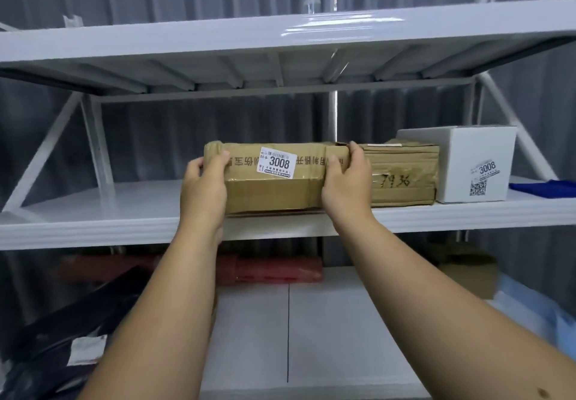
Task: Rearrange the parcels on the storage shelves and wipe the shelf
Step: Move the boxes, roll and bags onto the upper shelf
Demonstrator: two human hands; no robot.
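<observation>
Head view, items as we find them.

Item one: brown cardboard parcel [274,178], white sticker reading 3008, lying flat at the front edge of the middle shelf [93,225]. Our left hand [204,186] grips its left end, thumb on the front face and fingers curled round the end. Our right hand [346,181] grips its right end, thumb on the front face, fingers over the top corner. The hands are apart, the parcel between them.

Item two: second brown parcel [405,178], handwritten digits on its front, just right of our right hand and touching the first parcel.

Item three: white box [477,163] with a 3008 sticker and QR code, further right, beside the second parcel.

Item four: blue cloth [542,188], at the far right of the same shelf.

Item five: red parcel [274,270] on the lower shelf, below our hands; black bag [62,331] lower left.
</observation>
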